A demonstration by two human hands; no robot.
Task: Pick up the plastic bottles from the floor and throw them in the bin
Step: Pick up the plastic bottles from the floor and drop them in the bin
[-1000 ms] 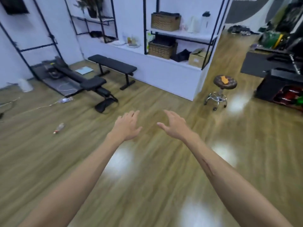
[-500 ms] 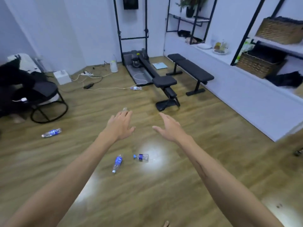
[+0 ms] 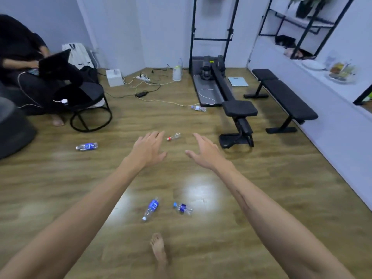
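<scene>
Wooden laminate floor [image 3: 60, 198] fills the view, glossy, with glare patches. Nearest: a bare foot [image 3: 158, 248] at bottom centre, then two bottles just beyond it, lying close but apart: a blue-label bottle [image 3: 151, 208] with white cap toward the wearer, and a smaller crushed bottle [image 3: 183, 208] to its right. Both arms stretched forward above them; left hand [image 3: 148, 151] and right hand [image 3: 205, 153] both spread open, palms down, holding nothing. Further out, a red-capped clear bottle [image 3: 173, 136] shows between the hands, a blue-label bottle on the left [image 3: 87, 146] lies near a round-base chair [image 3: 88, 105] where a seated person [image 3: 24, 63] works on a laptop, and a far clear bottle [image 3: 198, 108] sits by the rowing machine [image 3: 213, 85] amid cables. A weight bench [image 3: 283, 99] stands right, along the white ledge. Change: a second ago the view faced the shelving and stool side with only two bottles at the left edge; the head has since swung left, and over the last half second the near pair slid lower in frame, foot now visible. Probably the search is done and the approach begun, near pair likely first. No bin in view, so none binned as far as I can tell; task at its start. Hands empty throughout.
</scene>
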